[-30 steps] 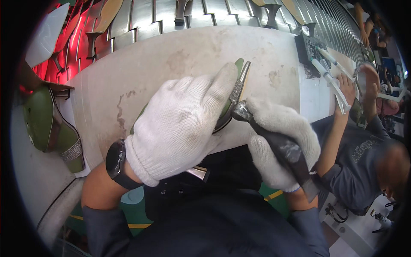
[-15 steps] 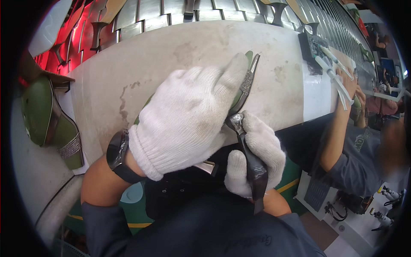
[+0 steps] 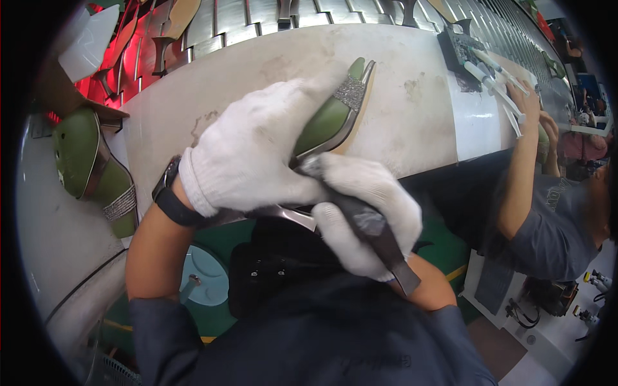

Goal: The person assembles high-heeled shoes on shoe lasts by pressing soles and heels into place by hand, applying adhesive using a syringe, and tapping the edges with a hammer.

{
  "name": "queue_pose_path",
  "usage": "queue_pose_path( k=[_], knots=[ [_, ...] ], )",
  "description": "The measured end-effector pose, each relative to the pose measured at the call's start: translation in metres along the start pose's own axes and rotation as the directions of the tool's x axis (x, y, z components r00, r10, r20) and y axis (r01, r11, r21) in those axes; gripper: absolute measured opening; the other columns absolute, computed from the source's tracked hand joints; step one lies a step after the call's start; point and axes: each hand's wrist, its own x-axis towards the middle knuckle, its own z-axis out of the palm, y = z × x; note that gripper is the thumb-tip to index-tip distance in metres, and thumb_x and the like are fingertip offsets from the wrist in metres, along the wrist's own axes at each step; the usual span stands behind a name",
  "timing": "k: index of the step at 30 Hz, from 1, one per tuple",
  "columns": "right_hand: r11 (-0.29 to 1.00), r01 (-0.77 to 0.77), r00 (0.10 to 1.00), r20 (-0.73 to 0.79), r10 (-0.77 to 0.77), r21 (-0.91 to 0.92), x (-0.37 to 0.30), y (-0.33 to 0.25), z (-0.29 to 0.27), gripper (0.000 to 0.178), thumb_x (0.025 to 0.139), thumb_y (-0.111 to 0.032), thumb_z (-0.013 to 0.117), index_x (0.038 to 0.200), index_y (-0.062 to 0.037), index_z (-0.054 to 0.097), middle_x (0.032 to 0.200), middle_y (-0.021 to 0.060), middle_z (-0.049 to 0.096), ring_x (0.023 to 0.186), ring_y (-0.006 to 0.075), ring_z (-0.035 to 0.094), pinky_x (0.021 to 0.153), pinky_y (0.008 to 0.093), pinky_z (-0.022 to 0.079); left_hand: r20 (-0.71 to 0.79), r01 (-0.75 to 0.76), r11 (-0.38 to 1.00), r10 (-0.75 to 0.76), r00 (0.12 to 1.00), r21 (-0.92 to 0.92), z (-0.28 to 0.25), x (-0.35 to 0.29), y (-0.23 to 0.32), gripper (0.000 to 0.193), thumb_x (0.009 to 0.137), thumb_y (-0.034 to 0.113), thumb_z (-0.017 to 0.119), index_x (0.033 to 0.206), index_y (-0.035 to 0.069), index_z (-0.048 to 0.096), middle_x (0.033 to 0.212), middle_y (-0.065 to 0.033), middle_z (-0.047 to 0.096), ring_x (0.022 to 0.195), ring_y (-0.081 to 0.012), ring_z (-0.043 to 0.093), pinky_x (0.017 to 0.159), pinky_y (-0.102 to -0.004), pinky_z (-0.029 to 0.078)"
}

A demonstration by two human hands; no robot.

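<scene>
**Gloved fingers (image 3: 383, 186) clasp a dark brown, flat-ended hand tool (image 3: 370, 228) beside a green, glitter-banded shoe on a form (image 3: 320, 125)**

Curled firmly around the tool, the white knit-gloved right hand (image 3: 370, 206) presses its glossy rounded end close to the shoe's underside; blur hides whether the two touch. The white knit-gloved left hand (image 3: 251, 145) holds the shoe tilted, toe pointing away, thumb spread wide from the index finger. Its other fingers are out of sight behind the shoe, which lies partly over the pale, stained bench (image 3: 412, 122). A silvery curved strip (image 3: 293, 215) shows below the left hand; whether it belongs to the same shoe cannot be told.

Small dark script (image 3: 376, 367), softened by folds, runs across the wearer's charcoal shirt (image 3: 290, 328). At right, blurred pale lettering marks the grey shirt (image 3: 547, 238) of a co-worker, cut off by the dark lens rim. That person's hand (image 3: 526, 106) reaches toward white plastic syringe-like tubes (image 3: 492, 87), partly covering them. At far left stands a second green shoe form (image 3: 77, 151) with a glittering band, near the slatted metal conveyor (image 3: 251, 26), whose far ends leave the view.
</scene>
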Motion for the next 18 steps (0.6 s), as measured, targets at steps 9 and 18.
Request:
queue_pose_path(
  k=[9, 18],
  knots=[
    [0.963, 0.126, 0.991, 0.07, -0.112, -0.238, 0.004, -0.001, -0.002, 0.041, 0.081, -0.002, 0.089, 0.118, -0.0022, 0.073, 0.118, 0.021, 0.08, 0.104, 0.0396, 0.079, 0.095, 0.0449, 0.063, -0.125, 0.028, 0.998, -0.034, 0.992, -0.049, 0.001, -0.017, -0.016, 0.044, 0.106, 0.012, 0.066, 0.146, -0.007, 0.065, 0.128, -0.0239, 0.074, 0.115, -0.0349, 0.075, 0.103, -0.0413, 0.057],
    [0.996, -0.065, 0.973, 0.218, 0.078, -0.066, 0.023, -0.011, -0.003, 0.039, 0.079, 0.0, 0.088, 0.116, -0.0027, 0.076, 0.111, 0.0186, 0.081, 0.096, 0.0361, 0.081, 0.087, 0.0431, 0.065, -0.215, 0.001, 0.999, -0.011, 0.977, -0.044, 0.009, -0.017, -0.018, 0.046, 0.101, 0.015, 0.071, 0.143, -0.004, 0.069, 0.118, -0.0248, 0.076, 0.107, -0.0417, 0.074, 0.097, -0.0474, 0.058]
  ],
)
